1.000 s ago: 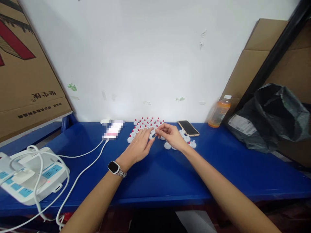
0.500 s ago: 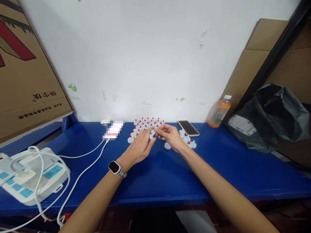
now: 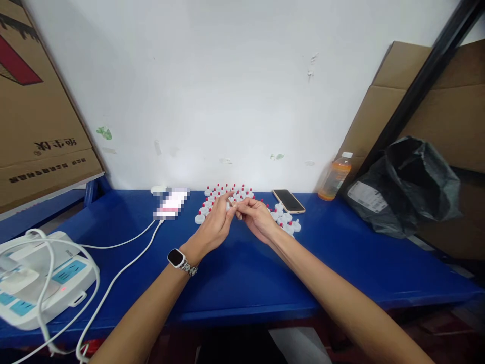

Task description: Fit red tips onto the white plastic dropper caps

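Note:
Several small white caps with red tips [image 3: 227, 192] stand in rows on the blue table [image 3: 242, 273] near the wall. More loose white caps [image 3: 287, 223] lie to their right. My left hand [image 3: 212, 225], with a watch on the wrist, and my right hand [image 3: 255, 218] meet fingertip to fingertip just in front of the rows. The fingertips of both pinch a small piece between them; it is too small to make out clearly.
A phone [image 3: 288, 200] lies right of the caps, an orange drink bottle [image 3: 334, 177] beyond it, then a black plastic bag [image 3: 405, 187]. A blurred phone [image 3: 170, 202] on a white cable and a white power strip [image 3: 38, 278] lie left. Cardboard leans against both side walls.
My left hand has lifted off the table and turned its fingers up to meet my right hand. Both hands drew slightly nearer to me. The view shifted a little rightward.

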### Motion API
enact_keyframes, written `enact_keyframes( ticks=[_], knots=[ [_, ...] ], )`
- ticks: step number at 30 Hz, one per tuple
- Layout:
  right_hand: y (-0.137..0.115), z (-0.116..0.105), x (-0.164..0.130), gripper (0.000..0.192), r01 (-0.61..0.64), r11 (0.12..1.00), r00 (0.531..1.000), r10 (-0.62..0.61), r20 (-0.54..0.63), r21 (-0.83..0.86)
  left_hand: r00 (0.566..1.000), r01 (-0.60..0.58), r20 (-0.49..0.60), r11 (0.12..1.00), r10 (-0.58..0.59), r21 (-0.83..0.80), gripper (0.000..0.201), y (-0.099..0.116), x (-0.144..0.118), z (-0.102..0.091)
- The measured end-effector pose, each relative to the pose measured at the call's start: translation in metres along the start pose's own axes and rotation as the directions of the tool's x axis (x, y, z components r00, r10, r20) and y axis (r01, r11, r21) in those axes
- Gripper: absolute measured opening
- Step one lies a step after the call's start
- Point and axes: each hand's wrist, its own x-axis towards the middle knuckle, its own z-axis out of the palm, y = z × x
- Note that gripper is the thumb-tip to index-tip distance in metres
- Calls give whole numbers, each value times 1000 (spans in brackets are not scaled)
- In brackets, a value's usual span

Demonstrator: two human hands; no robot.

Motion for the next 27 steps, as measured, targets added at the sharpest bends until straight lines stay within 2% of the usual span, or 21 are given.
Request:
enact_keyframes(
  ticks=[3,5,7,9,11,13,15,19,22,24,27],
  knots=[
    [4,9,-1,38,28,999,999,-26,-41,36,992,115,-30,981,-122,-158,46,9,-2,6],
    [5,10,0,37,62,998,996,-62,-63,-7,983,174,-25,962,-184,-210,46,12,-2,8],
    [4,5,4,37,90,987,993,-99,-64,-133,981,188,-15,969,-193,-161,46,9,-1,7],
    [0,-8,10,38,94,940,992,-118,-53,-328,984,175,-37,984,-176,-40,46,3,1,2],
    [-7,-24,18,37,72,829,993,-112,-40,-554,983,162,-99,985,-155,64,44,-4,3,-5],
    [-14,-39,27,31,53,650,997,-79,1,-758,979,152,-151,984,-137,93,37,-8,5,-11],
    [-18,-47,34,25,80,463,997,-28,75,-883,981,129,-156,987,-113,97,33,-9,5,-13],
    [-13,-42,52,12,204,175,973,69,219,-963,994,72,-97,990,-60,124,29,-4,4,-10],
    [-6,-35,66,8,248,-31,965,92,244,-968,998,54,-34,989,-50,141,30,-2,3,-8],
    [-5,-33,72,7,240,-95,969,75,234,-966,998,55,-19,988,-53,147,30,-2,3,-8],
    [-14,-40,73,18,194,-67,981,16,193,-979,998,62,-27,987,-59,149,28,-3,3,-9]
  ],
)
